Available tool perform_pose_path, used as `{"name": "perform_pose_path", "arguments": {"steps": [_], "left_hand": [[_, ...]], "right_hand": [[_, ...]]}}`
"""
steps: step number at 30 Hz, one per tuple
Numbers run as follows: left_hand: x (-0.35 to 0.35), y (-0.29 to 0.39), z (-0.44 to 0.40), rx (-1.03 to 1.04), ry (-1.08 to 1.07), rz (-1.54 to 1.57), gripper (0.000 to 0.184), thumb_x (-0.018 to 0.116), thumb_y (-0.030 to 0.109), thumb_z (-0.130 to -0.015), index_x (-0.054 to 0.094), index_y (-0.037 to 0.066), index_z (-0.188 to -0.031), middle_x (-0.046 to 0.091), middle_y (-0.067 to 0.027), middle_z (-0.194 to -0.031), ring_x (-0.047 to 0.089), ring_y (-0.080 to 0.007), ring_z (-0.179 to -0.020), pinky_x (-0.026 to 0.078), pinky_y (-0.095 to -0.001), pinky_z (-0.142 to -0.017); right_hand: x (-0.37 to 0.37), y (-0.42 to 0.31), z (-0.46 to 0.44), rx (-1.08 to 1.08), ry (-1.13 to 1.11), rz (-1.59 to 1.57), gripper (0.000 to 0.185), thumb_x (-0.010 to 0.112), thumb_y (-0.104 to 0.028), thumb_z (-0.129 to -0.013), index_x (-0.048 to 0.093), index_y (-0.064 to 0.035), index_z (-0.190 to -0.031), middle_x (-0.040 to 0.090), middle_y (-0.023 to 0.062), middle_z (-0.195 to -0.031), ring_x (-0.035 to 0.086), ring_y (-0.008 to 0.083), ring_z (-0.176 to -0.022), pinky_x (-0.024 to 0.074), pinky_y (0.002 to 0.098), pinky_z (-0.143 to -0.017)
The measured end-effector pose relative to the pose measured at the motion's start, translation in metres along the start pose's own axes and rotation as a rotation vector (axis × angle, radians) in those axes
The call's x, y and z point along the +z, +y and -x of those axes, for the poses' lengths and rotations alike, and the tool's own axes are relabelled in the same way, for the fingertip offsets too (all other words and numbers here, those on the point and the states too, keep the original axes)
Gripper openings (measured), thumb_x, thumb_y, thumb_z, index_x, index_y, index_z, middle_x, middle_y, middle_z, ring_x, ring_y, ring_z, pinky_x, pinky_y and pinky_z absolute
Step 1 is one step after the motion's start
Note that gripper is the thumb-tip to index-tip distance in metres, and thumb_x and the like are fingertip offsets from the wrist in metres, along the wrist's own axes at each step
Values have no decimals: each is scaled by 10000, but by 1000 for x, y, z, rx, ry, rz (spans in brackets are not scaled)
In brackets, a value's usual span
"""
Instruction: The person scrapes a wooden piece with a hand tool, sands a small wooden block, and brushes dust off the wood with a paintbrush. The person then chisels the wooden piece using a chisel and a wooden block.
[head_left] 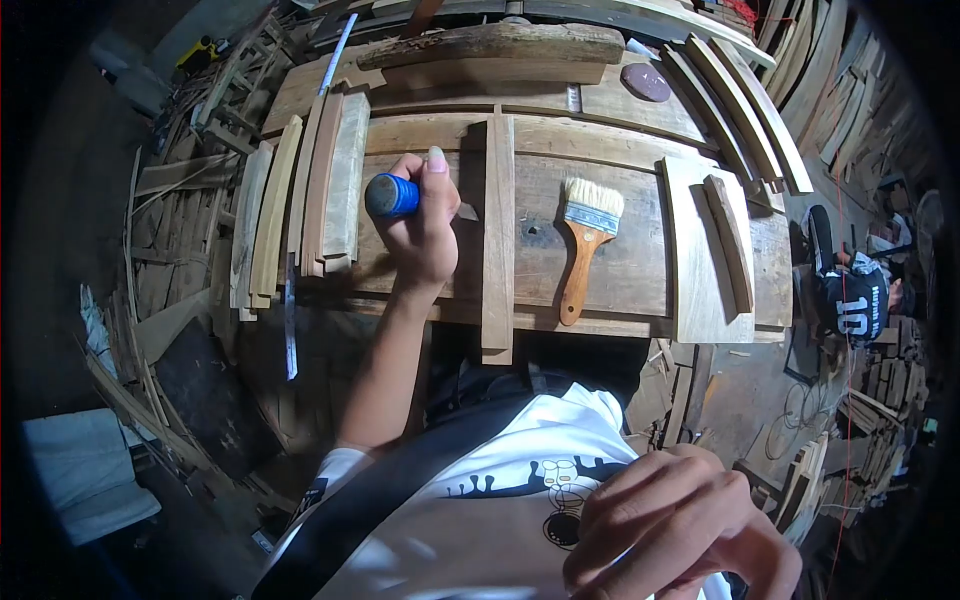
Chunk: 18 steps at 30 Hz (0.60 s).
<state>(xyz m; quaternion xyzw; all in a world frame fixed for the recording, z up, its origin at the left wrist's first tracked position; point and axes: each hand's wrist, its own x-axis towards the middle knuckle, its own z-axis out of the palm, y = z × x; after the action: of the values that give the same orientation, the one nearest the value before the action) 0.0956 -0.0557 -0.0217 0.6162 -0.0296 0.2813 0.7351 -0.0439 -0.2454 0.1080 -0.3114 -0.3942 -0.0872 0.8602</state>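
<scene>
My left hand [425,220] is wrapped round a blue-handled chisel [395,196], its thumb raised along the handle. The butt of the handle faces me, and a short bit of blade shows past the fingers. Just right of it, a narrow wooden strip [498,230] lies lengthwise across the workbench [610,270], its near end overhanging the edge. A paintbrush [583,245] with pale bristles and a wooden handle rests farther right. Close to the camera, in front of my chest, my right hand [680,525] has its fingers curled; whatever they may hold is hidden.
Several wooden strips [310,190] line the bench's left side. On the right are a pale board [690,260] with a stick [730,245] on it. A round reddish disc [645,82] lies at the back near a rough timber [500,43]. Another person [858,295] is low at the right.
</scene>
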Motion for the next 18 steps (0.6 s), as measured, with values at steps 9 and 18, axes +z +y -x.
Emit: {"name": "perform_pose_path", "arguments": {"steps": [9,18], "left_hand": [[5,0,-2,27,-20,-16,362,568,171,-1050,405,93,-737,379,39,-562,335,-48,-486,289,-244,-477],[5,0,3,18,-31,-35,400,603,214,-1043,445,94,-696,455,46,-580,407,-33,-526,322,-241,-497]], "right_hand": [[-4,10,-3,-44,-24,-24,229,604,-84,-1019,678,-228,-1180,717,284,-931,719,266,-665,551,301,-496],[-9,9,2,-41,-59,18,227,584,-82,-1026,688,-229,-1164,719,292,-944,732,293,-685,575,325,-525]]}}
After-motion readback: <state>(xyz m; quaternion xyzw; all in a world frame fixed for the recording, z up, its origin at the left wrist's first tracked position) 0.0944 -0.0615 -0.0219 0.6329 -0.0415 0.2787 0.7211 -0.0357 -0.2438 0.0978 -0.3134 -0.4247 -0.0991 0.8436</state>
